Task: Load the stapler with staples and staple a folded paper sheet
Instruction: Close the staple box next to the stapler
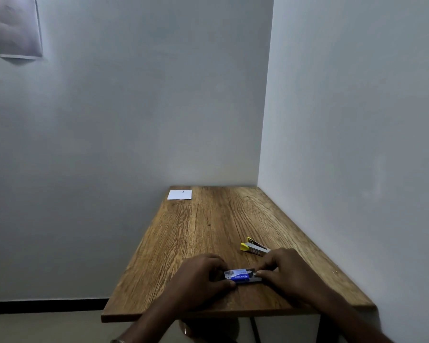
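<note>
A small blue staple box (238, 276) lies near the front edge of the wooden table (208, 226). My left hand (203, 276) grips its left end, thumb in front and fingers behind. At the box's right end my right hand (282, 271) pinches a grey inner tray that sticks out a little. A yellow and silver stapler (254, 247) lies open on the table just behind my right hand, apart from both hands. A white folded paper sheet (179, 194) rests flat at the far left corner of the table.
The table stands in a corner, with a wall along its far edge and another along its right side. A paper (15, 28) hangs on the wall at the upper left. Floor shows to the left of the table.
</note>
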A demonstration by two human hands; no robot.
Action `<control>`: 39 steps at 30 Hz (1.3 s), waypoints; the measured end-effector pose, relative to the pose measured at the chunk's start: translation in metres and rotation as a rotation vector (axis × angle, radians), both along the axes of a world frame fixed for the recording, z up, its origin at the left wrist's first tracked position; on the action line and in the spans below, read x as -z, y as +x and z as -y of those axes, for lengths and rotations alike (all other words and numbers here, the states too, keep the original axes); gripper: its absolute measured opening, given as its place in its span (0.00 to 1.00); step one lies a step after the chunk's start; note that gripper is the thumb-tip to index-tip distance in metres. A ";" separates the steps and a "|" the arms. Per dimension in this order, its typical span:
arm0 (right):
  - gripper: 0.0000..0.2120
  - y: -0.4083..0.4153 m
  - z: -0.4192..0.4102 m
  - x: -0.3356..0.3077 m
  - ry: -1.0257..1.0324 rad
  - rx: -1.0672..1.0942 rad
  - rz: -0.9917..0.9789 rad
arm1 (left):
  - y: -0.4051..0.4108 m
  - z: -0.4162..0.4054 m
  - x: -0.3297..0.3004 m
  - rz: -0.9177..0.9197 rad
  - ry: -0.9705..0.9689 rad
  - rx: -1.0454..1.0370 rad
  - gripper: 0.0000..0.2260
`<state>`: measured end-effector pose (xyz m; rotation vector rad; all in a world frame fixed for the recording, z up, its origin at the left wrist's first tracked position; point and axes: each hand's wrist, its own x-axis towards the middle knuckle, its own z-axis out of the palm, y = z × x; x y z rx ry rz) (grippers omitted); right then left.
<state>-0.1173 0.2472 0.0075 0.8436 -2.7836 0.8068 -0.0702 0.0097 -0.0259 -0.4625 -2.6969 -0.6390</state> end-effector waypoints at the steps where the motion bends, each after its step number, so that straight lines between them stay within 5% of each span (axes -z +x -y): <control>1: 0.05 0.001 -0.001 0.000 -0.005 0.006 -0.006 | 0.000 0.000 0.000 -0.001 0.001 -0.002 0.19; 9: 0.04 -0.009 0.002 -0.009 0.052 -0.038 0.134 | -0.002 0.002 0.002 0.014 0.015 -0.003 0.27; 15: 0.05 -0.018 0.004 -0.023 0.086 -0.126 0.274 | -0.001 0.002 0.001 0.022 0.010 0.000 0.22; 20: 0.06 -0.015 -0.002 -0.018 -0.072 -0.169 0.174 | 0.000 0.002 -0.001 0.009 0.005 0.000 0.19; 28: 0.12 -0.005 -0.009 0.007 -0.047 -0.224 0.020 | -0.001 0.002 0.002 -0.008 -0.009 -0.006 0.21; 39: 0.04 -0.005 0.001 -0.003 -0.074 -0.184 0.023 | 0.000 0.001 0.001 -0.030 -0.010 -0.009 0.20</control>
